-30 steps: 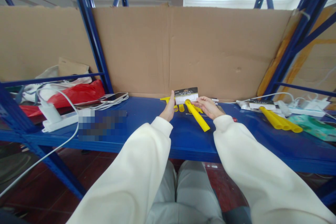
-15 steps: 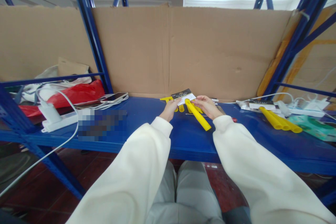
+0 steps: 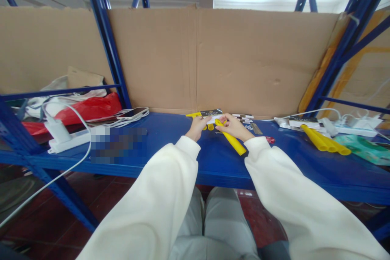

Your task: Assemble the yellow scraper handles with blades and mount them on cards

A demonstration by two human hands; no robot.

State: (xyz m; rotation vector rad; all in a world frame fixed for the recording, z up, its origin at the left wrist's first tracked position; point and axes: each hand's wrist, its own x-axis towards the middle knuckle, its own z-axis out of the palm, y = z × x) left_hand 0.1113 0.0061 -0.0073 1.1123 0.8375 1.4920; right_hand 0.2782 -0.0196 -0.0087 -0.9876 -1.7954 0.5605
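Over the blue shelf, my left hand is closed on a black-and-white packaging card. A yellow tube-like handle slants down to the right from the card, its lower end nearest me. My right hand is closed around the upper end of that handle, with the thumb and fingers pinching close to the card. How card and handle are joined is hidden by the fingers. Behind my left hand lie more yellow pieces, partly covered.
Several pens and a red-handled item lie beyond my right hand. At right are yellow tubes, a green packet and a power strip. A phone and red bag are at left. Cardboard stands behind.
My right hand has moved left and closed in on the handle's upper end. The card has tipped lower and flatter. Pens and small items at right are now uncovered.
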